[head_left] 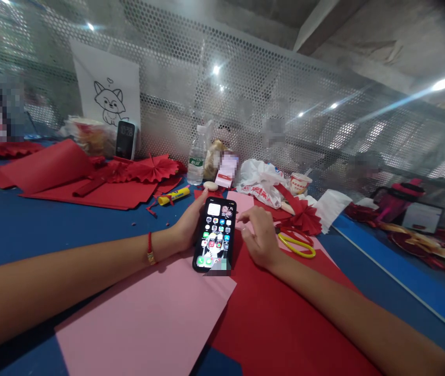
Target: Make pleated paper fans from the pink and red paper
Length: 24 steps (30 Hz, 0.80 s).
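Blue tabletop [7, 224] exposed beyond left forearm [69, 269]; pink paper [148, 324] spread below. Phone [215, 235] grasped at its left edge by left hand [187, 227]; right hand [262, 237] poised off right edge, loosely curled, unclenched.

Smartphone [213, 235]: black frame, lit screen showing app icons, facing the wearer. Held by the left hand [189, 227] at the far end of the pink sheet [148, 324]; contact with it cannot be confirmed.

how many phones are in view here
3 clear: lit phone in the left hand, dark phone before the fox drawing, pinkish-screened phone near the water bottle; the device at far right may be another. Others may be hidden.
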Tool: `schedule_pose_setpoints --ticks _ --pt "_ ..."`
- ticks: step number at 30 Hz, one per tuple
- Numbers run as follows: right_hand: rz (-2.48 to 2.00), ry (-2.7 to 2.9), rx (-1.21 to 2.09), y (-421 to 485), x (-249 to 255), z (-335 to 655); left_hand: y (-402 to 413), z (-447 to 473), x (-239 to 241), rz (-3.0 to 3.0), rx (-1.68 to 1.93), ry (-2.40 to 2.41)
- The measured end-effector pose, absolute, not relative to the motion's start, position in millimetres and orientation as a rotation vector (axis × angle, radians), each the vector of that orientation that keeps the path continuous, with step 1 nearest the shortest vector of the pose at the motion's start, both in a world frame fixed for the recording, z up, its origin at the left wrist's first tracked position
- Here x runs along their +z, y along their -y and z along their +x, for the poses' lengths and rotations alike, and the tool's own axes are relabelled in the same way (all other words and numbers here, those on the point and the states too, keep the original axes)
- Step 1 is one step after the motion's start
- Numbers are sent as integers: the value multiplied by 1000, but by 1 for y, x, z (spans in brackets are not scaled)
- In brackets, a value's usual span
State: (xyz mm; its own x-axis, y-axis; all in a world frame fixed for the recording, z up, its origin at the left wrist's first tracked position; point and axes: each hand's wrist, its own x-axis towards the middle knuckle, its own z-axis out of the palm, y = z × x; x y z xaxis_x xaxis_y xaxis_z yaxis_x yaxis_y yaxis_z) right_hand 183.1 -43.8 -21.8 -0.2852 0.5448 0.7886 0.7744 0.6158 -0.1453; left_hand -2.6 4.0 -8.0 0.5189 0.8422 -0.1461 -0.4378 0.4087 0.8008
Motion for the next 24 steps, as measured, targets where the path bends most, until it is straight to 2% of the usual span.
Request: schedule_pose_setpoints --ticks 10,13,17,20,22,24 --pt "-1148 2143 -367 45 -20 177 -1 3 -9 878 994 -733" --pt "-1189 2104 -271 45 -19 173 -2 3 -9 860 1005 -812" --pt "-1216 1830 160 44 -23 162 4 -1 -6 849 870 -759" --pt "-1068 1536 763 41 -25 150 8 -1 -4 979 848 -727" --pt "-951 1380 1089 41 -25 143 7 0 -1 1119 897 -723" --pt "-901 1254 1245 43 -23 138 6 2 5 1299 1105 -726"
